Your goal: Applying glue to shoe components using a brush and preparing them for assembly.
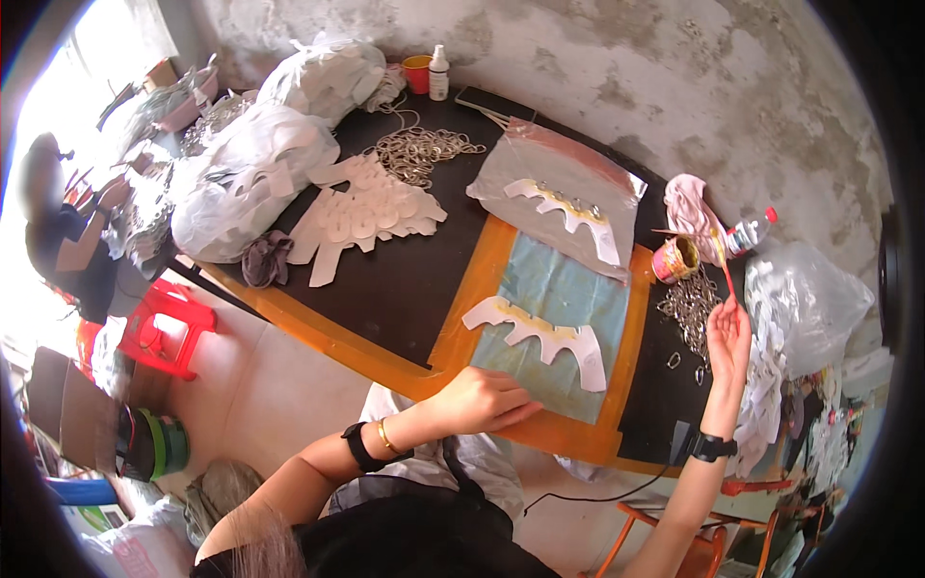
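**Brush raised over glue tin, white cut-out on the mat**

Hands work at a dark worktop (405,279) with an orange border, seen from the head camera. The left hand (482,400) rests flat on the near edge of a pale blue mat (559,289), fingers together and stretched toward a white scalloped cut-out (540,337) that lies on the mat just beyond the fingertips; whether they touch it I cannot tell. The right hand (729,337) is lifted at the right side of the worktop, fingers pinched on the lower end of a thin red-handled brush (723,265), whose upper end reaches up beside a small open tin (675,259). A heap of metal rings (689,308) lies between the tin and the right hand.

Farther back on the worktop, a second white cut-out (568,207) sits on a clear plastic sheet (540,173). A stack of white cut-outs (361,217) lies left of centre, with another pile of rings (419,149) behind it and full white bags (251,173) at the far left. A plastic bottle (750,231) lies beside a pink cloth (686,207). Another person (63,231) sits at the far left, near a red stool (159,328).
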A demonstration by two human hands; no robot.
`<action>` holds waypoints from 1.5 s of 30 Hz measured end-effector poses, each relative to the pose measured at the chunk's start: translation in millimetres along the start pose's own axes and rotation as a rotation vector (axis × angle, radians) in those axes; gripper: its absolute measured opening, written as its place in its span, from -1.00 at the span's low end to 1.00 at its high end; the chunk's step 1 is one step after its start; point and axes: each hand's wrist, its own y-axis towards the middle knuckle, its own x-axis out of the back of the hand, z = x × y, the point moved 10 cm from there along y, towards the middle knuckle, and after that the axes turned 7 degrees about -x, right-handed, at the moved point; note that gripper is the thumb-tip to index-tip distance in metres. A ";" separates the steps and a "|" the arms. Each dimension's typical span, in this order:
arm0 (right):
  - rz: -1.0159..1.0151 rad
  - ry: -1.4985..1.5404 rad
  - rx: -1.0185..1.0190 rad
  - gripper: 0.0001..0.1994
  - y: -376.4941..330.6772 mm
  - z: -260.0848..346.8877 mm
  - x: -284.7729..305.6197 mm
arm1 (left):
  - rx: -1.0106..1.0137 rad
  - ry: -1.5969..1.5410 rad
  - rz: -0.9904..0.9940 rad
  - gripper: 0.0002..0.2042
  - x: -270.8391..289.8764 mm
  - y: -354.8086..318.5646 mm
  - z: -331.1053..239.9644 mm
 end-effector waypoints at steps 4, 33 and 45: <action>-0.019 0.005 -0.045 -0.81 3.2 -4.3 5.9 | -0.015 -0.013 0.009 -0.71 -4.0 -1.8 0.8; 0.090 -0.082 -0.161 -0.84 -2.7 -30.2 3.0 | 0.144 -0.199 0.138 -0.89 27.5 3.1 -3.8; -0.061 0.055 -0.100 -0.84 11.8 -32.9 20.8 | 0.547 0.781 0.031 -0.83 242.9 103.4 358.3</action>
